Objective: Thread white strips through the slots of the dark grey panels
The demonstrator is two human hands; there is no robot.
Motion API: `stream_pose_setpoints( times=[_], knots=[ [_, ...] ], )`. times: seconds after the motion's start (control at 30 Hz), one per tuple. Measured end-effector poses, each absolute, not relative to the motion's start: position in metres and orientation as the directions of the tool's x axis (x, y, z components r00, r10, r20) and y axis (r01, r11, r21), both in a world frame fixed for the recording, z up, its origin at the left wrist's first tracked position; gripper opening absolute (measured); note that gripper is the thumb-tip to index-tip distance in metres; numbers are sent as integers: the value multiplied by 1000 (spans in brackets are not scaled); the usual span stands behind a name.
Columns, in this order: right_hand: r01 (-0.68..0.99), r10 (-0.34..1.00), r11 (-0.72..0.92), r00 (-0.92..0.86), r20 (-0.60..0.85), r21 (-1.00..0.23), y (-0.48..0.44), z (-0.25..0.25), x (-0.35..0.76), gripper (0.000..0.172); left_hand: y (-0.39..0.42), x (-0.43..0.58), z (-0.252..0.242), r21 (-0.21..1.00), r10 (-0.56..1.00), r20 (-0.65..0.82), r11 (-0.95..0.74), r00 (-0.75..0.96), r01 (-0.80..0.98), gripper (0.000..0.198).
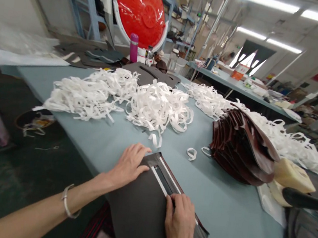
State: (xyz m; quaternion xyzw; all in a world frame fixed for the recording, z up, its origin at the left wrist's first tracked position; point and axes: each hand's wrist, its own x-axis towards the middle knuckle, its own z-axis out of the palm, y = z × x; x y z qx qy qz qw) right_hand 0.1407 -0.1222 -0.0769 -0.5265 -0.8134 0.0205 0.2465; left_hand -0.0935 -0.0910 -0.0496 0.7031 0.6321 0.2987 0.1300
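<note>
Left hand (130, 162): laid open by the dark panel's far corner, thumb apart.
Right hand (180, 220): curled over its slot; whether it pinches, I can't tell.
Dark panel (140, 211): at the surface's (240, 213) near edge.
Beyond: white ribbon heaps (161, 105), a brown stack (240, 146) rightward.
</note>
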Motion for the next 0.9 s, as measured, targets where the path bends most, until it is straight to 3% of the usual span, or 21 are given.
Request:
stream_pose_setpoints(
  times=[0.2, 0.43, 0.73, 0.9],
  knots=[
    [835, 856, 456, -316, 408, -309, -106, -82, 102, 17, -109, -80, -70, 508, 944, 313, -264, 110, 820, 15],
    [771, 825, 531, -376, 421, -351, -90, -83, 72, 29, -108, -80, -65, 393, 913, 307, -379, 269, 838, 42],
    [818, 765, 574, -553, 331, 39, -115, -70, 86, 31, -108, -77, -76, 297, 853, 367, -485, 371, 823, 27],
    [770, 707, 626, -628, 324, 127, -146, -78, 146, 36, -110, -76, -76, 241, 855, 353, -475, 379, 846, 26]
  ],
)
